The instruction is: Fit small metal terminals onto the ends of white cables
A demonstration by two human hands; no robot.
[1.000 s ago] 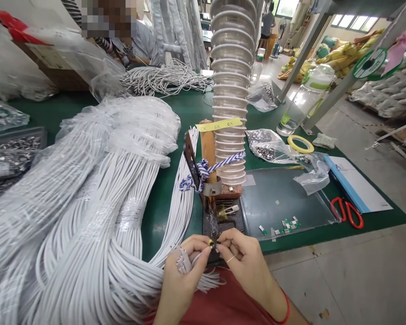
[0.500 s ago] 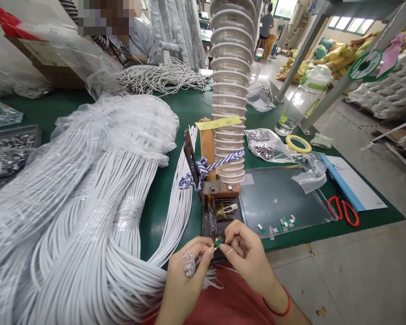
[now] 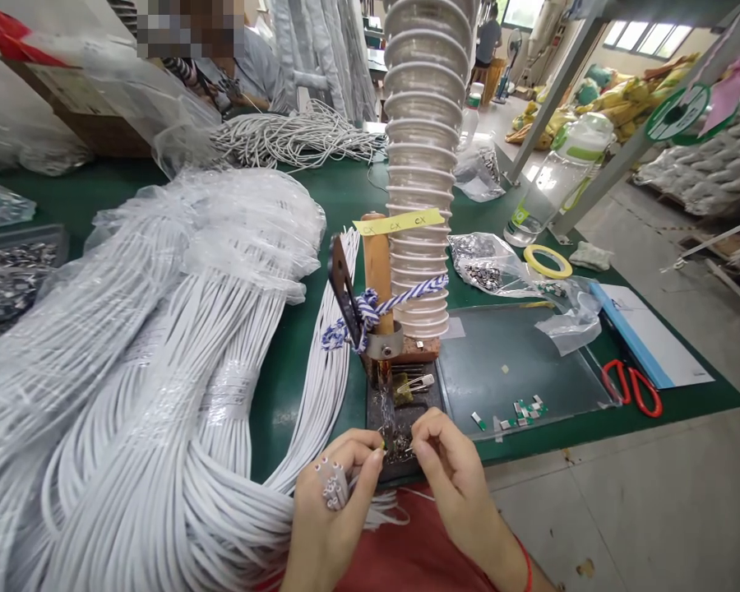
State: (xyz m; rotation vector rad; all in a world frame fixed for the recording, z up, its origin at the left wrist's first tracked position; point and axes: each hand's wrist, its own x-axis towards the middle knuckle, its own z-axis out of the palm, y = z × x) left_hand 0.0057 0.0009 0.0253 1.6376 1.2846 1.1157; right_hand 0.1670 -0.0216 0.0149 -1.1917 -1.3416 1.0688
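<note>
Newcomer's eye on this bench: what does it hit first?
Probably the ribbed clear hose standing mid-bench, then the mass of white cables filling the left side. Low in the centre, the left hand holds a cluster of cable ends, the right hand beside it.

The left hand point(image 3: 338, 523) holds white cables point(image 3: 333, 487) beside the right hand point(image 3: 451, 470).

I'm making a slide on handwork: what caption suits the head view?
Left hand holding several white cables, right hand close by, before a wooden-handled tool at a green table.
</note>
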